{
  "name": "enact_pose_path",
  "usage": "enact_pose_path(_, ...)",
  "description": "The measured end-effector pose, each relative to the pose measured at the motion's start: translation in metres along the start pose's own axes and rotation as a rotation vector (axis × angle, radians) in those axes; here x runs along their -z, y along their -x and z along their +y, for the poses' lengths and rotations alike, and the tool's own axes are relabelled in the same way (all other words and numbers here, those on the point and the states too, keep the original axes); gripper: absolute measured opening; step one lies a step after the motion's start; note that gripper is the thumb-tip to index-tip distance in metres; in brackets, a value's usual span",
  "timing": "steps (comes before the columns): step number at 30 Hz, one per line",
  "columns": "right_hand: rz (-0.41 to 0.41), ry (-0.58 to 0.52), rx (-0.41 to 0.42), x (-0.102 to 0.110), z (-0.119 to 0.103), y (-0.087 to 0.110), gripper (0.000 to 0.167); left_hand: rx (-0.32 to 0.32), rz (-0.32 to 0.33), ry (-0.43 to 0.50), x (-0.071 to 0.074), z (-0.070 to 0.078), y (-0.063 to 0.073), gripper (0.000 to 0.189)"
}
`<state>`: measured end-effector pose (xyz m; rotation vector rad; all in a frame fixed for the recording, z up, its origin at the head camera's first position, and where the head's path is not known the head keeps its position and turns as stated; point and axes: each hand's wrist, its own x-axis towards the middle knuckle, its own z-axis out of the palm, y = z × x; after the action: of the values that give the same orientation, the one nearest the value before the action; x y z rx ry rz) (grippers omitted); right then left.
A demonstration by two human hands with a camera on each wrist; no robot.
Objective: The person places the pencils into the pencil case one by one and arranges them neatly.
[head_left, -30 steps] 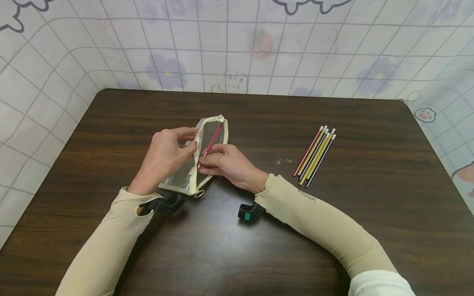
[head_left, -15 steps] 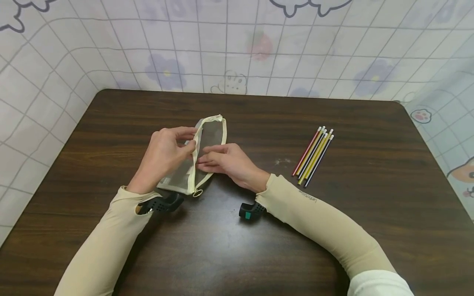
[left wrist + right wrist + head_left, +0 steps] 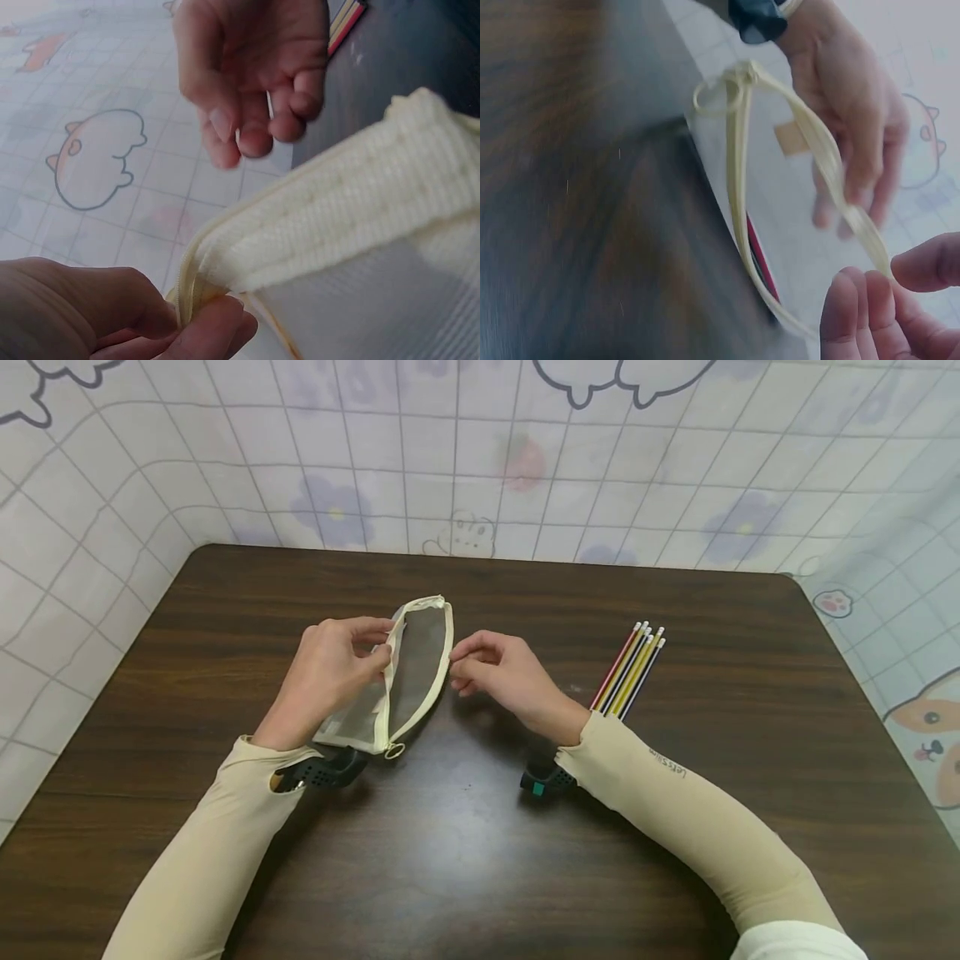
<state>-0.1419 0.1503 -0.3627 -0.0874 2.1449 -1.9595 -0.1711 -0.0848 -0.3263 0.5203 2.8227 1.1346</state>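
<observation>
My left hand (image 3: pixel 324 675) pinches the near rim of a see-through mesh pencil pouch (image 3: pixel 420 664) with cream zipper edging. The pouch mouth gapes, and a ring zipper pull (image 3: pixel 394 750) hangs at its front end. In the left wrist view, thumb and fingers squeeze the cream edging (image 3: pixel 315 202). Just right of the mouth hovers my right hand (image 3: pixel 517 681), its fingers loosely bent around nothing. Through the opening, the right wrist view shows a red pencil (image 3: pixel 763 255) and a dark one beside it inside. Several pencils (image 3: pixel 628 670) lie bundled at right, lower ends hidden by my right sleeve.
Everything stands on a dark wood-grain table (image 3: pixel 450 860). A pale grid-patterned cloth (image 3: pixel 480 460) rises behind its back edge and along the sides. Black wrist cameras (image 3: pixel 322 770) sit under both forearms, close to the tabletop.
My right hand lowered a red pencil into the pouch, let it go, and drew back to the right. My left hand keeps its pinch on the rim.
</observation>
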Motion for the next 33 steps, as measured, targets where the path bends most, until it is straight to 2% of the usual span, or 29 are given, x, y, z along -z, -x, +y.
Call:
enact_pose_path(8, 0.052, 0.186, 0.056, 0.036, -0.007, 0.013, 0.016, 0.004, -0.013, 0.009, -0.001, -0.003, -0.002, 0.039)
enact_pose_path(17, 0.068, 0.403, 0.116, 0.074, -0.007, 0.028, 0.023, 0.016, -0.036, 0.013, -0.001, -0.004, -0.001, 0.038)
enact_pose_path(26, 0.104, 0.472, 0.154, 0.109, -0.002, 0.043, 0.015, 0.017, -0.028, 0.01, 0.0, -0.004, -0.001, 0.037)
enact_pose_path(33, 0.143, 0.542, 0.128, 0.136, 0.001, 0.064, 0.018, 0.031, -0.014, 0.022, 0.001, -0.003, 0.0, 0.038)
